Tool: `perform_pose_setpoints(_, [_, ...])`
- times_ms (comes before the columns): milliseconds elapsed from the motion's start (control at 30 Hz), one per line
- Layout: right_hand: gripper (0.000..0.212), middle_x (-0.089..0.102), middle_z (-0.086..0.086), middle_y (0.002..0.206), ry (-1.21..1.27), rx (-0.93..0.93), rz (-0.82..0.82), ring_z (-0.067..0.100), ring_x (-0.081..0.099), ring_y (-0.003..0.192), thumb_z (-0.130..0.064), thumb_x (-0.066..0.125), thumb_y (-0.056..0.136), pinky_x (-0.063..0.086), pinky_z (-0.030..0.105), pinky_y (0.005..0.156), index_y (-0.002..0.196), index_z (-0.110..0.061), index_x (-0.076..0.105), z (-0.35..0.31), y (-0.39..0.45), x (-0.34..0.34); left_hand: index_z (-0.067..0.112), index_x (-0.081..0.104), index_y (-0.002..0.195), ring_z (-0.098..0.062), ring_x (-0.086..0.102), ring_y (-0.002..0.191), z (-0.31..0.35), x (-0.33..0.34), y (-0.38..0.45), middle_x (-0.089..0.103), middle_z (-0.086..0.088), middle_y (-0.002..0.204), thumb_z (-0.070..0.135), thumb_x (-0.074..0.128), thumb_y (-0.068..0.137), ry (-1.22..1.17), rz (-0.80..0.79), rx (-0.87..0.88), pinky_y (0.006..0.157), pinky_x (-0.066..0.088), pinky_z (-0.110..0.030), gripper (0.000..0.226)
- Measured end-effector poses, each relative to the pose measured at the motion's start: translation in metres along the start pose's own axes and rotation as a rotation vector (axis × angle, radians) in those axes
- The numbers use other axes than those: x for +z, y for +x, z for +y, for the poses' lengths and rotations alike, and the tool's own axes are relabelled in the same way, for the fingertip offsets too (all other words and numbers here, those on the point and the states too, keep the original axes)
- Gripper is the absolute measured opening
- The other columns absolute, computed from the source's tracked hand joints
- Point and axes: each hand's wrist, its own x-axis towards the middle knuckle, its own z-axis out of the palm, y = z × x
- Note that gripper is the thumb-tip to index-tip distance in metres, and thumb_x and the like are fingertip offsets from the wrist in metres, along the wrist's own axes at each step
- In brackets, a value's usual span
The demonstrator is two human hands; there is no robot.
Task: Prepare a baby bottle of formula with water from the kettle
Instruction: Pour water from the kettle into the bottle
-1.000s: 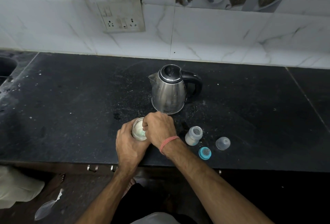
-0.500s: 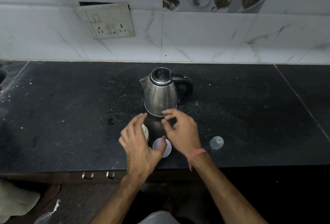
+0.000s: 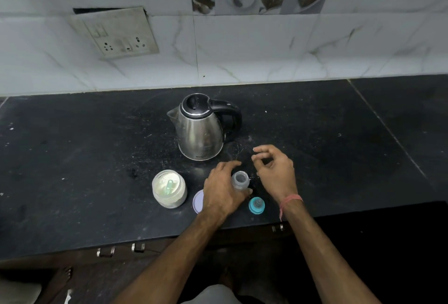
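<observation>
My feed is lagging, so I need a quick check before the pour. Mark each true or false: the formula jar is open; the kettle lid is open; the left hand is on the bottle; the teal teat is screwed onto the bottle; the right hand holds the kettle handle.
1. The formula jar is open. True; its lid lies beside it.
2. The kettle lid is open. False; it is shut.
3. The left hand is on the bottle. True.
4. The teal teat is on the bottle. False; it sits on the counter.
5. The right hand holds the kettle handle. False; it is empty.
</observation>
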Motion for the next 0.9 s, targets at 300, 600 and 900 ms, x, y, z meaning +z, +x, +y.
perform_pose_setpoints(300, [0.021, 0.079, -0.016, 0.095, 0.017, 0.003, -0.048, 0.010, 0.067, 0.058, -0.018, 0.079, 0.098, 0.065, 0.041, 0.076, 0.112, -0.034, 0.075, 0.003, 0.021, 0.016, 0.039, 0.073, 0.120, -0.009, 0.073, 0.103, -0.006, -0.015, 0.009, 0.077, 0.017, 0.108, 0.042, 0.098, 0.076, -0.095, 0.165, -0.083, 0.093, 0.061, -0.042, 0.051])
perform_pose_setpoints(600, [0.043, 0.064, -0.012, 0.137, 0.126, -0.114, -0.041, 0.004, 0.065, 0.116, -0.054, 0.073, 0.100, 0.054, 0.026, 0.098, 0.138, -0.035, 0.065, -0.058, 0.087, 0.043, 0.040, 0.075, 0.117, -0.006, 0.074, 0.097, -0.016, -0.043, 0.017, 0.080, 0.018, 0.101, 0.040, 0.096, 0.077, -0.146, 0.244, -0.137, 0.087, 0.063, -0.040, 0.046])
perform_pose_setpoints(900, [0.053, 0.070, -0.012, 0.077, -0.021, -0.119, -0.160, 0.013, 0.066, 0.085, -0.075, 0.058, 0.099, 0.055, 0.040, 0.089, 0.084, -0.025, 0.069, -0.086, 0.126, 0.072, 0.041, 0.075, 0.112, -0.004, 0.073, 0.094, -0.023, -0.071, 0.027, 0.077, 0.023, 0.099, 0.038, 0.097, 0.075, -0.167, 0.323, -0.157, 0.086, 0.062, -0.040, 0.043])
